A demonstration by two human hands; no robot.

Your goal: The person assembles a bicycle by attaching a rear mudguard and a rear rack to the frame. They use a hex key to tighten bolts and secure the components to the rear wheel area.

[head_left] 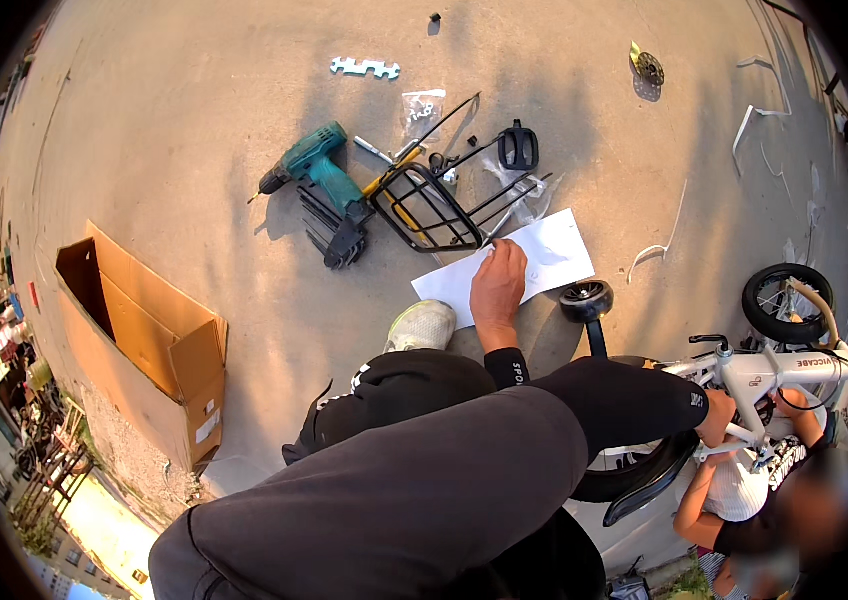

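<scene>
Centre: one white sheet [559, 250] on the ground [194, 120]; one of your two hands [499, 285] rests over it, fingers curled, though you cannot tell whether they pinch it. Lower right: your second hand [716, 418] at one white bicycle frame [794, 368]; its fingers' closure cannot be told. Upper centre: one green drill [319, 165], one black rack [475, 240], one pedal [519, 147], one flat wrench [365, 69]. Left: one cardboard box [134, 395].

Worn on the person's head, the left fisheye camera faces steeply down from above the grip [497, 285] at the paper [559, 247]; the grey clothing [374, 490] looms much nearer than the grip; the wide view reaches the ground [174, 120] well beyond it.
</scene>
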